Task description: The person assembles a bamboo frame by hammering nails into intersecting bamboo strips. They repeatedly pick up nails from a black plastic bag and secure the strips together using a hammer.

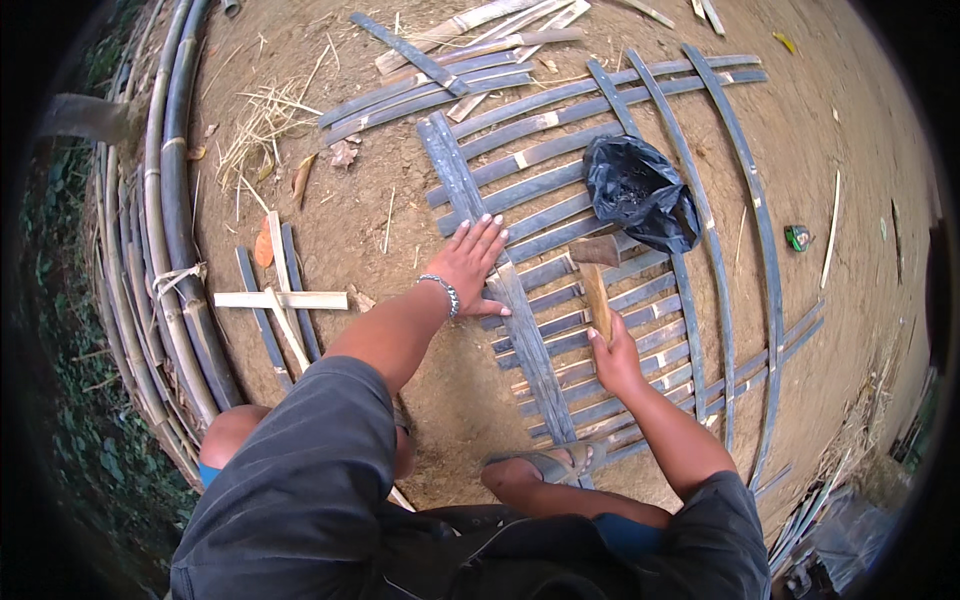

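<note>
A lattice of grey bamboo slats [560, 215] lies flat on the bare ground in front of me. My left hand [470, 262], with a beaded bracelet at the wrist, presses flat with spread fingers on the upright double slat [520, 320] at the lattice's left side. My right hand [612, 362] grips the wooden handle of a hammer [597, 275], whose dark head rests on the slats just below a black plastic bag [640, 190]. My sandalled foot [540, 468] stands on the slat's near end.
Long bamboo poles [165, 250] lie bundled along the left edge. Loose slats [280, 295] lie crossed at the left and more are piled at the top [440, 70]. A small green object [797, 237] sits on the dirt at right. Dry straw is scattered at upper left.
</note>
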The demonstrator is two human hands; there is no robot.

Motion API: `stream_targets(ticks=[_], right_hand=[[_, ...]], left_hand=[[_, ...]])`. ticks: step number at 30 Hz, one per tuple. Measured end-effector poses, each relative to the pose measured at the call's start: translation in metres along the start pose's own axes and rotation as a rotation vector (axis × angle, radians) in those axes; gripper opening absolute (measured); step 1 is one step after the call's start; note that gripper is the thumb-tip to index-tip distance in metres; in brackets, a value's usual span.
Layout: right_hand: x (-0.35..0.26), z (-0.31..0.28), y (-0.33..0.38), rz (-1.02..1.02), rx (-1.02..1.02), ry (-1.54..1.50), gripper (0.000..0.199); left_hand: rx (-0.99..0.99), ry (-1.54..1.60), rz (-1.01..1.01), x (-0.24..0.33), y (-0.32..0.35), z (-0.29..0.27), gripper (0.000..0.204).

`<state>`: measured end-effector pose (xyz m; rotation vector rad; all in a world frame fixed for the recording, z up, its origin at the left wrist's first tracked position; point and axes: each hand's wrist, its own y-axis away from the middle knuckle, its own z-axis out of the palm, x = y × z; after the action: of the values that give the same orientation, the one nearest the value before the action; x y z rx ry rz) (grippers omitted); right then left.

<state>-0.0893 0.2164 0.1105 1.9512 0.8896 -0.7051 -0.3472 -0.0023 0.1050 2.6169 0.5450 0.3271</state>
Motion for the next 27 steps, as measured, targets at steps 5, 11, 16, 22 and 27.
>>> stream_targets(ticks=[5, 11, 16, 22, 27], right_hand=[[-0.022, 0.034, -0.044, 0.005, -0.047, 0.009, 0.045], [-0.053, 0.069, -0.071, -0.046, 0.018, -0.003, 0.044], [-0.054, 0.088, -0.068, 0.003, 0.071, 0.034, 0.039], [-0.050, 0.085, -0.067, -0.043, 0.079, -0.059, 0.040], [-0.041, 0.013, -0.008, 0.067, -0.059, 0.072, 0.046]], left_hand=[[0.061, 0.100, -0.016, -0.002, 0.004, 0.009, 0.121], [0.756, 0.668, -0.645, -0.011, 0.009, 0.058, 0.053], [0.718, 0.669, -0.653, -0.028, 0.009, 0.062, 0.044], [0.761, 0.669, -0.659, -0.037, 0.000, 0.066, 0.041], [0.990, 0.558, -0.635, -0.017, -0.013, 0.054, 0.038]])
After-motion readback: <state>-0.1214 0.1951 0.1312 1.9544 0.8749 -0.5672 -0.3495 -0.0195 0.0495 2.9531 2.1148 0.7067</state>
